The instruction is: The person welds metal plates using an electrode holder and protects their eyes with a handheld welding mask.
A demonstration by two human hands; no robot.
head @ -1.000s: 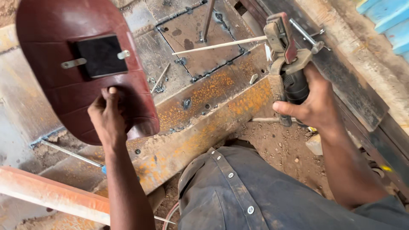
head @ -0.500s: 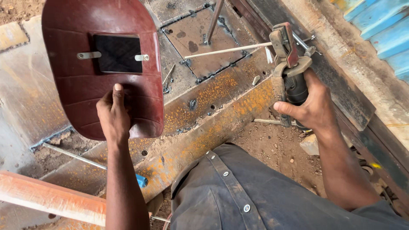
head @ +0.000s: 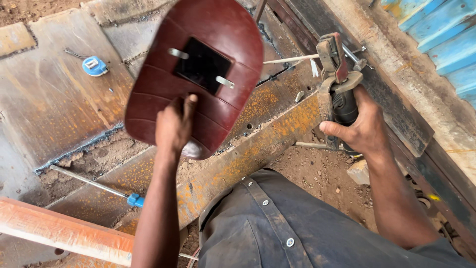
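While the left hand (head: 174,126) grasps a red shield (head: 196,74) at centre, the right hand (head: 364,130) clenches a rod holder (head: 337,84) at right.

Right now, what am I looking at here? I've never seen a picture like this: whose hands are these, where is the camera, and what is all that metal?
No machine here: the camera sits on a person's head and looks down, so the two arms are that person's own. The left hand holds up a dark red welding shield with a small dark window. The right hand grips a welding electrode holder, and a thin pale rod sticks out of its clamp. Under them lie rusty steel plates and a long steel beam over dirt ground. On a plate rests a blue tape measure; lower left lies a thin metal tool with a blue end. An orange-brown pipe crosses the bottom left corner.
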